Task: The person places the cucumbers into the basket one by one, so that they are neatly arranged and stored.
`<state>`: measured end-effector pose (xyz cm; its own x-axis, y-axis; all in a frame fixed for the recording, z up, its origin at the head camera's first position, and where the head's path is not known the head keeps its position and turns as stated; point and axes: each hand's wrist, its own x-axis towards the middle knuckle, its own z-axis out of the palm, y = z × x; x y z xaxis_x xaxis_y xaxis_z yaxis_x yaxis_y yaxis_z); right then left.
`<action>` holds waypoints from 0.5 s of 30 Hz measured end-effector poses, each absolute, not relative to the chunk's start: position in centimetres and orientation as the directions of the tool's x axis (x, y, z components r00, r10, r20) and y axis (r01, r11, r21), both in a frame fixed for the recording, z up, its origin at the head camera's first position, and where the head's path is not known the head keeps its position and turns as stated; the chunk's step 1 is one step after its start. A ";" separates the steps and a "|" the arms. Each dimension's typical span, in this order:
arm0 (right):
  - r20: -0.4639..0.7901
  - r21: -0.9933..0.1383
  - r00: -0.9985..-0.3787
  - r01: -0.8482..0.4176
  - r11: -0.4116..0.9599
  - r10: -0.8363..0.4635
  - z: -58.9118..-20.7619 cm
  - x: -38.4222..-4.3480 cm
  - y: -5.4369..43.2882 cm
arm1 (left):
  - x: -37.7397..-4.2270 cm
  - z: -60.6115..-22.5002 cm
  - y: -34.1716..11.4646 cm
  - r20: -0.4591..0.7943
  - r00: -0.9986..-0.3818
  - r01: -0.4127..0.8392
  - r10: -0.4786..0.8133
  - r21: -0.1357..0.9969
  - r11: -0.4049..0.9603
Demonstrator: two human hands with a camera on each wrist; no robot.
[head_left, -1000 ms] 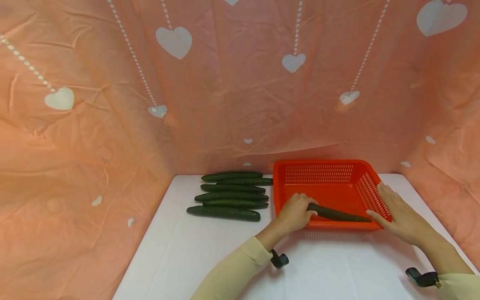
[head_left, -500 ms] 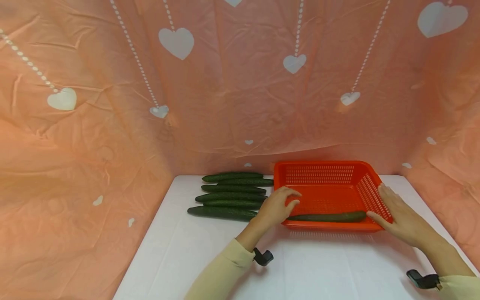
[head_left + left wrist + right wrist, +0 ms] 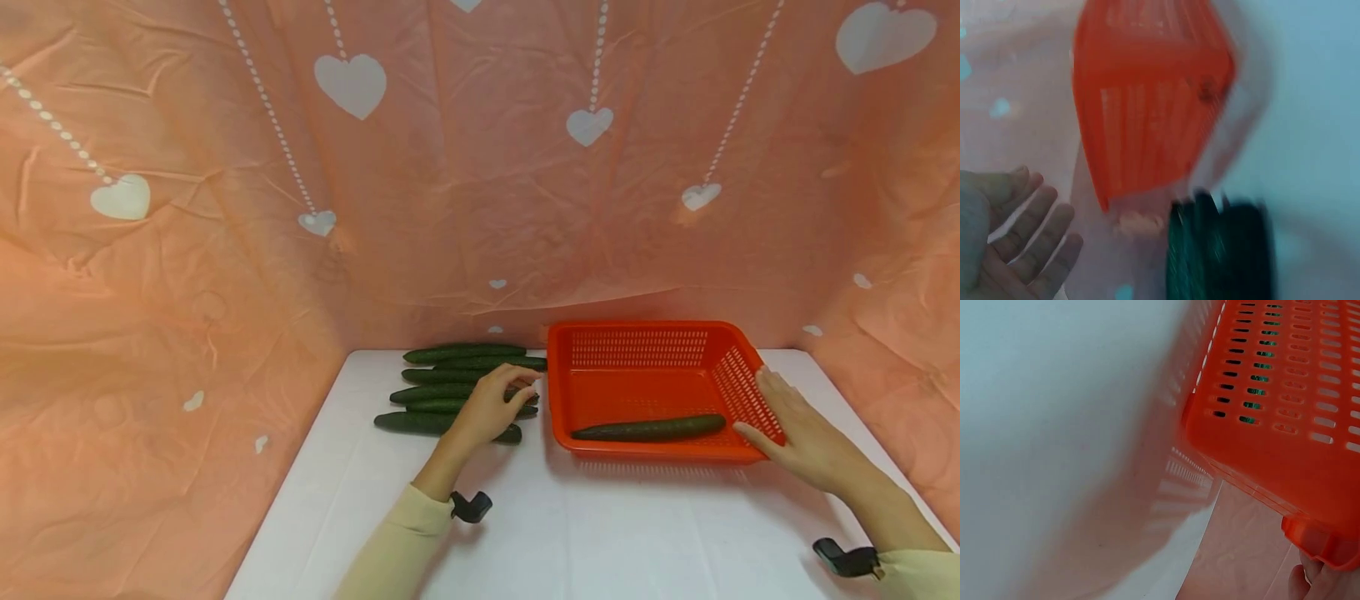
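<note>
A single dark green cucumber (image 3: pixel 648 429) lies inside the red plastic basket (image 3: pixel 675 452), along its near wall. To the left of the basket, several more cucumbers (image 3: pixel 420 423) lie side by side on the table. My left hand (image 3: pixel 487 404) is over their right ends, fingers loosely bent and holding nothing; it hides part of them. In the blurred left wrist view, that hand (image 3: pixel 1029 244) appears apart from the cucumbers (image 3: pixel 1222 250). My right hand (image 3: pixel 810 437) rests its straight fingers against the basket's right side.
The white table (image 3: pixel 600 533) ends at an orange-pink cloth (image 3: pixel 450 208) with printed hearts, which hangs behind and on both sides. A black wrist camera (image 3: pixel 471 507) sits on the left wrist and another black wrist camera (image 3: pixel 846 558) on the right.
My left hand has let go of a cucumber in the basket and moved left over the cucumbers on the table. The right hand has stayed on the basket.
</note>
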<state>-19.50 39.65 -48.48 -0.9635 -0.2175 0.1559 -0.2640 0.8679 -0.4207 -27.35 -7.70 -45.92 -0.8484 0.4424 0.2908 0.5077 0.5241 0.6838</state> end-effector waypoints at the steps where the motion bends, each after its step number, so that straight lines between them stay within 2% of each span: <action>1: 0.162 -0.420 -0.962 -0.268 0.867 -0.219 -48.5 -19.5 39.7 | -27.5 -46.1 -8.3 0.307 -0.841 0.521 0.445 0.677 0.519; 7: 0.182 -0.415 -0.957 -0.284 0.864 -0.227 -48.7 -19.3 39.7 | -28.0 -47.1 -11.7 0.336 -0.840 0.533 0.426 0.654 0.536; 15: 0.157 -0.420 -0.962 -0.268 0.867 -0.222 -48.5 -19.4 39.6 | -28.1 -47.6 -15.4 0.297 -0.877 0.474 0.379 0.670 0.572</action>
